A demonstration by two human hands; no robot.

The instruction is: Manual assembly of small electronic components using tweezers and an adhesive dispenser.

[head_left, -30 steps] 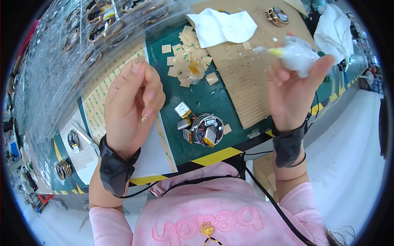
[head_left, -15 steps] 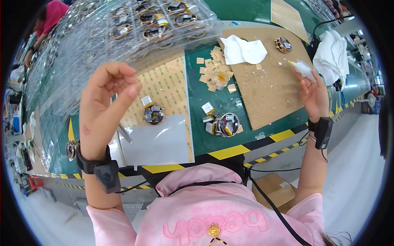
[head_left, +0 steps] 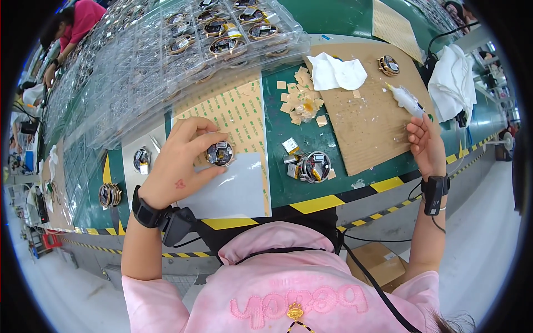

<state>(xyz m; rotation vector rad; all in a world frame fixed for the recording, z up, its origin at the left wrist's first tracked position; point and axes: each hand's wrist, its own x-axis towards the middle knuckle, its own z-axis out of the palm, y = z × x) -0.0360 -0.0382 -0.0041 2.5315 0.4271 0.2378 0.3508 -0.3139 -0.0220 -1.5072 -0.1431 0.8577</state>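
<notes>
White cloth (head_left: 452, 83) (rumpled) lies right — brown box (head_left: 375, 258) below.

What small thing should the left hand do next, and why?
Probably pinch the round module lightly with the left hand: its finger and thumb curve around the rim, though a firm grip isn't clear, and the right hand is well away, by the white tube.

The left of two head-worn fisheye cameras faces down from above the bench (head_left: 288, 191) at near range; the view spans left hand (head_left: 184, 161) and right hand (head_left: 427, 147), with shirt (head_left: 264, 266) along the lower edge.
</notes>
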